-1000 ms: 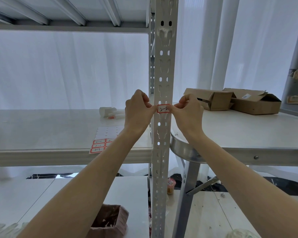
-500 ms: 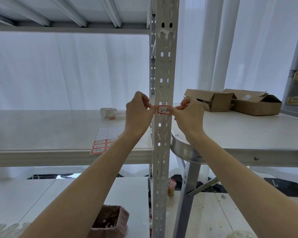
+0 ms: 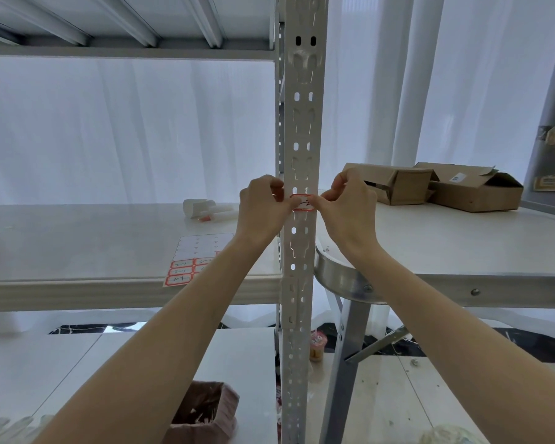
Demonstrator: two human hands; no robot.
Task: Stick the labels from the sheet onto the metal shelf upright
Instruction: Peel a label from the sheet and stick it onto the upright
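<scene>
A perforated grey metal shelf upright [image 3: 303, 123] runs down the middle of the view. A small red-bordered white label [image 3: 302, 202] with handwriting lies flat across its front face at hand height. My left hand [image 3: 261, 208] presses its thumb on the label's left end. My right hand [image 3: 350, 206] presses its thumb on the right end. Both hands have their other fingers curled. The label sheet [image 3: 196, 258] lies on the shelf board to the left, its upper rows peeled bare and red-bordered labels left in the lower rows.
White plastic items [image 3: 202, 209] lie on the shelf board [image 3: 77, 245] behind the sheet. Two open cardboard boxes [image 3: 436, 185] rest on the white table [image 3: 462, 238] at right. Below are a brown-lined bin [image 3: 205, 411] and a small snack cup [image 3: 318, 347] on the floor.
Both thumbs have slid inward over the label's ends, pressing it flat on the upright. The label stays at the same height.
</scene>
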